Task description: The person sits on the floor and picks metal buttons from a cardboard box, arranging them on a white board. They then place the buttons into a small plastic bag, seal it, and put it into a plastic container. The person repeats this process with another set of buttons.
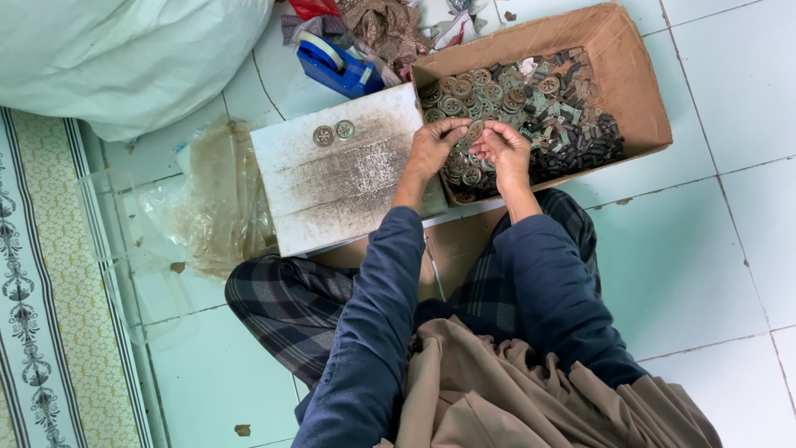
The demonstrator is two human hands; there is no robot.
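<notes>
- Left hand (433,145) and right hand (504,148), fingertips pinched together, jointly hold a small round grey-green metal disc (474,131) over the brown cardboard box (638,91) of similar discs.
- Two discs (333,133) lie on the white board (348,178).

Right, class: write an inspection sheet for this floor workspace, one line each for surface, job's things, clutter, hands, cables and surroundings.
Surface: pale tiled floor; stained white board beside the box.
Job's things: cardboard box of round wheel-like discs and dark small parts; two discs on the board.
Clutter: blue tape dispenser, fabric scraps, crumpled clear plastic.
Hands: left hand and right hand together pinch one disc over the box.
Cables: nothing seen.
Surroundings: white sack, patterned mat.
</notes>
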